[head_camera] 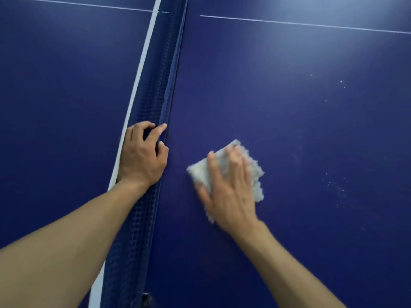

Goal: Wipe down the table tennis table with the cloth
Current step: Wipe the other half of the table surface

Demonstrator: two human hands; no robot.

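Observation:
The blue table tennis table fills the view. A fluffy white cloth lies flat on its right half, close to the net. My right hand presses on the cloth with straight, spread fingers; the hand is blurred. My left hand grips the top of the blue net, fingers curled over its white band, thumb on the near side. White specks dot the surface to the right of the cloth.
The net runs from the bottom centre up to the top, splitting the table into left half and right half. A thin white line crosses the far part of the right half. A net clamp shows at the bottom edge.

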